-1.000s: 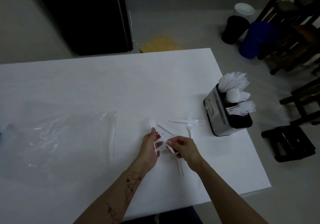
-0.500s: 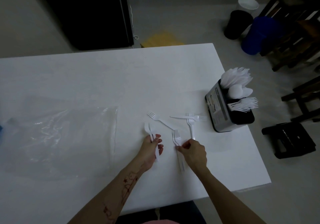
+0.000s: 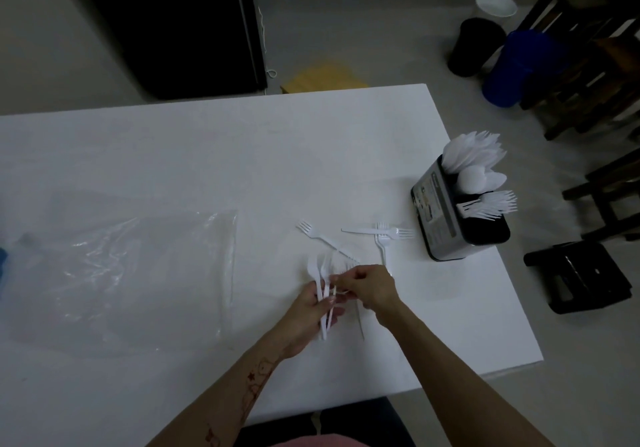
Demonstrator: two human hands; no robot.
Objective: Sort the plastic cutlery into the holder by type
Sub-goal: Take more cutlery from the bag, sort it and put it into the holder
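My left hand (image 3: 313,308) holds a small bunch of white plastic forks (image 3: 319,271), tines pointing away from me. My right hand (image 3: 372,287) pinches another white fork (image 3: 360,322) right beside that bunch, its handle trailing toward me. Three loose forks lie on the white table (image 3: 207,155): one diagonal fork (image 3: 323,238) and two crossed forks (image 3: 381,235). The cutlery holder (image 3: 440,218) stands at the right edge, with knives (image 3: 474,148) in the far slot, spoons (image 3: 481,178) in the middle and forks (image 3: 491,204) in the near slot.
A crumpled clear plastic bag (image 3: 138,266) lies flat on the table's left half. Off the right edge stand dark wooden chairs (image 3: 588,65), a low black stool (image 3: 578,277), a blue bin (image 3: 516,69) and a black bin (image 3: 474,46).
My right hand lifted a fork from the table and brought it left against the forks in my left hand. The left hand's bunch has grown from one piece to several.
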